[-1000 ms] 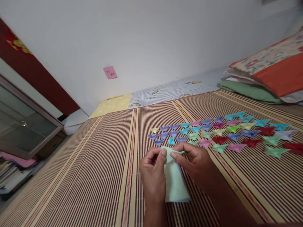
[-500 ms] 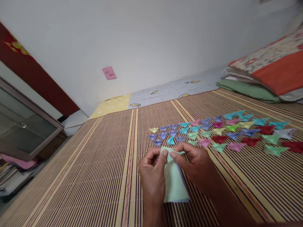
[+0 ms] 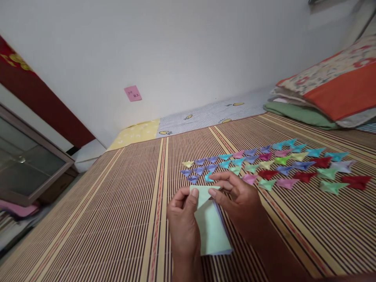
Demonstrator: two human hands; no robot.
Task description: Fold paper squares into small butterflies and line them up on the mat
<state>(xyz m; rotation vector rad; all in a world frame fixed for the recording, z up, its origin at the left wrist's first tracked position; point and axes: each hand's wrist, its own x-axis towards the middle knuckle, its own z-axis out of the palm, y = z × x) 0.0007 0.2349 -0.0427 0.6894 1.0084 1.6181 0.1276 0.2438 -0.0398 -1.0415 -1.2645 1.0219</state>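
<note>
A pale green paper (image 3: 212, 231) hangs between my hands, with its top corner folded over into a triangular flap. Bluish paper shows along its right and lower edges. My left hand (image 3: 185, 219) pinches the top left of the paper, thumb in front. The flap's right tip is between the thumb and fingers of my right hand (image 3: 239, 199). Just beyond the hands, several small folded paper shapes (image 3: 282, 160) in many colours lie in rows on the striped mat (image 3: 132, 203). My right fingers partly cover the nearest ones.
Folded bedding with an orange and floral cover (image 3: 337, 92) is stacked at the right. A pink note (image 3: 132, 93) is on the white wall. At the left stands a glass-fronted cabinet (image 3: 29, 160).
The top flap of the green paper now lies spread wider to the right. My hands and the paper have shifted slightly left, and the camera view has moved a little.
</note>
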